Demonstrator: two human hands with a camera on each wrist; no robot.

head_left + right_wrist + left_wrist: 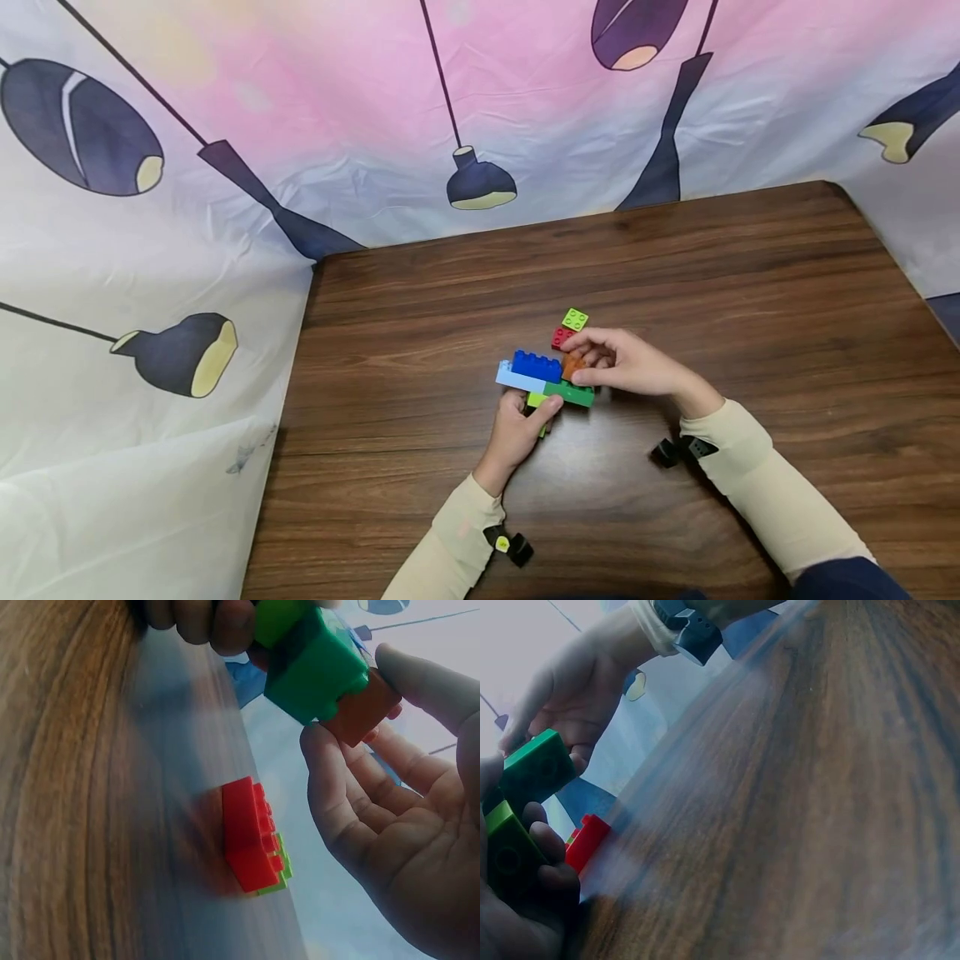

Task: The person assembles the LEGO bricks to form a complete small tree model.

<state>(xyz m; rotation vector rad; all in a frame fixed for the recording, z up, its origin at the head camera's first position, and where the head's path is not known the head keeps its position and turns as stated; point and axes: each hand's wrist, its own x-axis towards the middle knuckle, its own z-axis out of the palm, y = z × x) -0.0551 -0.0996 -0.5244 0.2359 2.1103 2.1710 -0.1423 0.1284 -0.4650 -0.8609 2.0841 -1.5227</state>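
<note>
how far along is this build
Looks done: the dark blue brick sits atop the light blue brick in the build the left hand grips. In hand: the right hand holds the orange brick against the green brick; full seating is unclear. Possibly left: the red brick and lime brick beyond the hands.

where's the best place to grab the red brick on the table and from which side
Probably by the left and right side walls of the red brick, below the studs, coming from above once the right hand is out of the way. It sits studs up on the table, walls flat, and the lime brick crowds its far side.
</note>
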